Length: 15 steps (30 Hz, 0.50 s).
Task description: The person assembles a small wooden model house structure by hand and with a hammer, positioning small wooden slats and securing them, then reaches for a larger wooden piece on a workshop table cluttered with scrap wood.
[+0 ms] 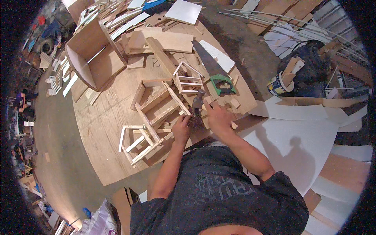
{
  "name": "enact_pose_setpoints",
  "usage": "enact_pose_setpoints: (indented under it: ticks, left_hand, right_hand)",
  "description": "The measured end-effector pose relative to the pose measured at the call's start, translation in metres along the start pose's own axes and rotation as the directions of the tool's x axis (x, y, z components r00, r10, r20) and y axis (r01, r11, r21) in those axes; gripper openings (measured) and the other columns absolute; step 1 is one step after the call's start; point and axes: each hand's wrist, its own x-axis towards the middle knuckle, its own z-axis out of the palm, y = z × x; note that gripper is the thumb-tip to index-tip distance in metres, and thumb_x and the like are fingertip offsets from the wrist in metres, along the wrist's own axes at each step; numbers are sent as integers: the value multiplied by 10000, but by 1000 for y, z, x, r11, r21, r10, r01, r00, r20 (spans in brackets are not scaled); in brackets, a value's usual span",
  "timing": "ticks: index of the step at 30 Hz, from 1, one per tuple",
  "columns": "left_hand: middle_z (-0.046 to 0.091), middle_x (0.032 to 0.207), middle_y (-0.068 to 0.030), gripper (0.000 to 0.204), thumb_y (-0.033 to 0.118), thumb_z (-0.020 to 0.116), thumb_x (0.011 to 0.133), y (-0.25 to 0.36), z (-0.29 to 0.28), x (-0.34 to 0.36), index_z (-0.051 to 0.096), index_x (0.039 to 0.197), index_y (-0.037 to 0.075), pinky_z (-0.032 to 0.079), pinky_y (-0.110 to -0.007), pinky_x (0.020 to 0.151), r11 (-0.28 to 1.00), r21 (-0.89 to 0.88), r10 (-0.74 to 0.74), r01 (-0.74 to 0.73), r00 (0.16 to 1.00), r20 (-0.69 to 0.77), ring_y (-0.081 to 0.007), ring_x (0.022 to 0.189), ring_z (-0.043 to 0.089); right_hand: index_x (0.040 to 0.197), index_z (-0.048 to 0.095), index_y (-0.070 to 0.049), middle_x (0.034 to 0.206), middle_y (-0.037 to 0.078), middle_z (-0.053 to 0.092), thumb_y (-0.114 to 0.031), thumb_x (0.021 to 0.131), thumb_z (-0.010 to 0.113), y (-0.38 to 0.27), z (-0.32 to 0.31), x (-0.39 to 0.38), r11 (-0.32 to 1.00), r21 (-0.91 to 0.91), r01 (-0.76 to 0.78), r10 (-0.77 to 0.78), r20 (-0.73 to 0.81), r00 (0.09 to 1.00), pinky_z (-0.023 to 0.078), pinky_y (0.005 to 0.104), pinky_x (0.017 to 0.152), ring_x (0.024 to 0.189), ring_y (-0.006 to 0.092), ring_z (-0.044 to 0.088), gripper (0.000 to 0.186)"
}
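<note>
My right hand (220, 119) is closed round a hammer (198, 98). Its dark head points away from me, and a pale handle end shows beside my palm. My left hand (181, 128) has its fingers pinched together at the near right corner of a wooden frame (178, 98); whatever small thing they hold is hidden. A dark patch (197, 117), too blurred to name, lies between my hands. Beyond them stands a small house-shaped frame of pale strips (189, 78). Another such frame (137, 143) lies left of my left hand.
A plywood worktop (100, 137) carries these frames. On it lie a green-handled handsaw (213, 64), a white board (217, 56) and plank offcuts (160, 41). An open wooden box (96, 58) stands far left. A bucket of offcuts (280, 84) and white sheets (290, 137) are at right.
</note>
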Motion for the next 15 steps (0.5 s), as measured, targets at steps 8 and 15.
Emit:
enact_pose_setpoints:
  ticks: [8,15]
  left_hand:
    - [724,993,-49,312,166,794,838,-9,3,-2,798,1149,197,584,-366,690,996,-64,68,-70,997,-28,-262,805,730]
    - [726,979,-52,273,207,779,864,-6,1,-2,800,1135,179,583,-391,674,995,-54,78,-80,996,-48,-278,798,729]
  right_hand:
    - [1466,604,-289,1128,93,626,-45,858,590,-6,21,0,994,-31,104,-108,-192,975,558,485,823,1006,321,681,655]
    - [1453,606,-273,1196,107,652,-111,928,587,-12,19,-10,990,-48,132,-139,-202,969,576,503,840,1063,325,675,550]
